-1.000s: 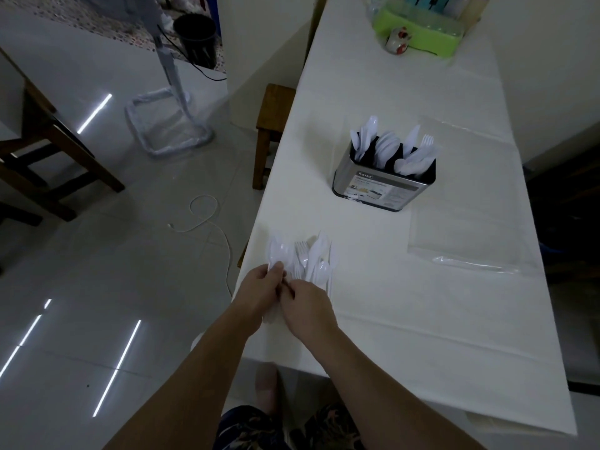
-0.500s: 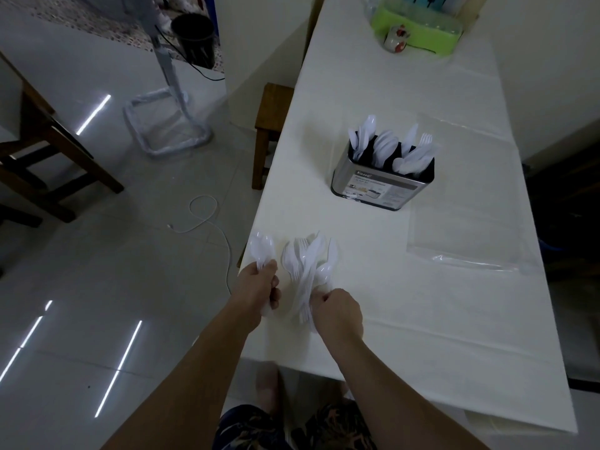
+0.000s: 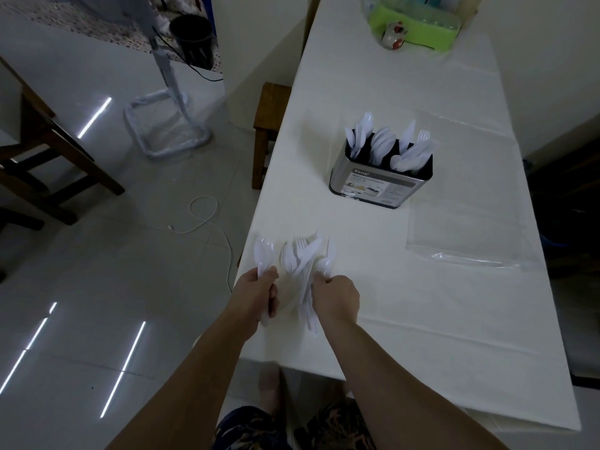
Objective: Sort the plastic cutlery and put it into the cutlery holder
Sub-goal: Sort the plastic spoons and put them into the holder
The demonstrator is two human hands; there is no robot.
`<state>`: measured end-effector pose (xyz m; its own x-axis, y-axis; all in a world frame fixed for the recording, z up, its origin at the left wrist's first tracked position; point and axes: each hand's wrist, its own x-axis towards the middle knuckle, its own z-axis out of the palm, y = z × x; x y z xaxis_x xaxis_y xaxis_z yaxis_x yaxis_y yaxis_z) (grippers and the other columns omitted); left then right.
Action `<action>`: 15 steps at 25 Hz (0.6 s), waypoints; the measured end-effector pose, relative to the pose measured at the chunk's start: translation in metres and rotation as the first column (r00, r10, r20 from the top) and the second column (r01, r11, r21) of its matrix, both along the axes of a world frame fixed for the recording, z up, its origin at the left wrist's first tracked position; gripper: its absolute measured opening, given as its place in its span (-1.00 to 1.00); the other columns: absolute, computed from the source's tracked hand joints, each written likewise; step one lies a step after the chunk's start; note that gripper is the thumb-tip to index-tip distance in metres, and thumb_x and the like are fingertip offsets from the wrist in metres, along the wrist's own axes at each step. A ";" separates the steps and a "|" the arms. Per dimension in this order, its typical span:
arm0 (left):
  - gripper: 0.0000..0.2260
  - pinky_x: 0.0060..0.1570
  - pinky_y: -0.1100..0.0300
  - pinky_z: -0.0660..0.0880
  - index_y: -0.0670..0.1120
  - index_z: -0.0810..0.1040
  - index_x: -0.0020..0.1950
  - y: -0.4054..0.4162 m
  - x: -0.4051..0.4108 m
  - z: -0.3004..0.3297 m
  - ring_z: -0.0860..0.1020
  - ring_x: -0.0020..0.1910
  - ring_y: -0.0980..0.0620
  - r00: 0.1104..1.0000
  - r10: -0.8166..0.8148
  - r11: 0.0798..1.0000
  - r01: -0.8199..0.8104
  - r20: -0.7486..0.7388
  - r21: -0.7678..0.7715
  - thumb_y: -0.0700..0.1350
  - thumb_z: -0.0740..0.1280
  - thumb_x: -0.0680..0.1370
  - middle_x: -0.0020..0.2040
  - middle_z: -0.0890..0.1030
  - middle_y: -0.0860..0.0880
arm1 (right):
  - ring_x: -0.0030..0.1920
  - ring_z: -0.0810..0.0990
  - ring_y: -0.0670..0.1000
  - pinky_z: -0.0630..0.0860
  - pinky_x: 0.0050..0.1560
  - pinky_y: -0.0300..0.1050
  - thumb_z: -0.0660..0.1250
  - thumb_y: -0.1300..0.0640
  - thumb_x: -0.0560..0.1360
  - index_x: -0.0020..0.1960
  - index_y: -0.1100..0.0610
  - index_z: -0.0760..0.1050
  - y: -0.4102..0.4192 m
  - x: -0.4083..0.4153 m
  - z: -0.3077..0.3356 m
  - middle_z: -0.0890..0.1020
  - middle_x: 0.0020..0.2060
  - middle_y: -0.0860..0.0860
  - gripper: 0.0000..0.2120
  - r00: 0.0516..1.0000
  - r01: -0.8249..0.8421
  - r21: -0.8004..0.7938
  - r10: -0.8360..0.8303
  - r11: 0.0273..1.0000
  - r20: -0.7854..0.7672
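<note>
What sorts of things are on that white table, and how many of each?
Cutlery holder: 1
Clear plastic bag: 1
Green tray: 1
Small red-and-white pot: 1
Loose cutlery pile: 1; pieces overlap too much to count
Total: 5

A white-clothed table [image 3: 406, 319] bears a cutlery holder [image 3: 380, 180], loose cutlery [image 3: 306, 254], clear bag [image 3: 467, 235] and green tray [image 3: 418, 26]

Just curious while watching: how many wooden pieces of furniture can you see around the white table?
2. A small wooden stool stands against the table's left edge; a wooden chair sits on the floor far left, partly cut off. More may be hidden.
</note>
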<state>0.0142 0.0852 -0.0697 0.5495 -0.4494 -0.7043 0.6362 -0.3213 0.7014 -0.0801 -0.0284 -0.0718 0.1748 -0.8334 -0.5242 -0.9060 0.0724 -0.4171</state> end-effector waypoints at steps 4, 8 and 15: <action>-0.82 -0.54 0.20 0.34 -0.23 0.50 0.00 0.004 0.000 0.000 0.39 -0.52 0.00 1.000 0.024 1.000 -0.024 -0.017 -0.001 -0.11 0.25 0.64 -0.43 0.41 -0.07 | -0.40 0.57 0.03 0.30 -0.46 -0.26 0.29 0.04 0.48 -0.28 0.19 0.59 -0.008 0.007 -0.004 0.65 -0.37 0.05 -0.73 0.997 0.054 0.040 -0.055 0.998 0.047; -0.80 -0.54 0.20 0.35 -0.22 0.51 0.01 0.004 0.001 -0.002 0.40 -0.53 0.01 0.998 0.043 0.999 -0.043 -0.037 -0.008 -0.09 0.23 0.66 -0.43 0.42 -0.07 | -0.47 0.53 0.04 0.33 -0.45 -0.26 0.29 0.12 0.43 -0.38 0.19 0.54 -0.014 0.004 0.002 0.65 -0.41 0.08 -0.74 0.990 0.098 0.032 -0.100 0.995 0.102; -0.81 -0.53 0.19 0.34 -0.21 0.51 -0.01 0.000 0.003 -0.002 0.41 -0.53 -0.01 0.997 0.064 0.998 -0.063 -0.045 0.012 -0.10 0.22 0.66 -0.44 0.42 -0.07 | -0.26 0.57 0.00 0.32 -0.40 -0.22 0.28 -0.10 0.53 -0.13 0.03 0.51 -0.010 0.002 0.002 0.60 -0.27 -0.05 -0.79 0.983 -0.184 -0.084 0.182 0.979 -0.034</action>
<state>0.0176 0.0854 -0.0720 0.5440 -0.4067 -0.7339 0.6868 -0.2866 0.6679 -0.0779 -0.0389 -0.0699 0.3156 -0.8311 -0.4579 -0.9111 -0.1307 -0.3908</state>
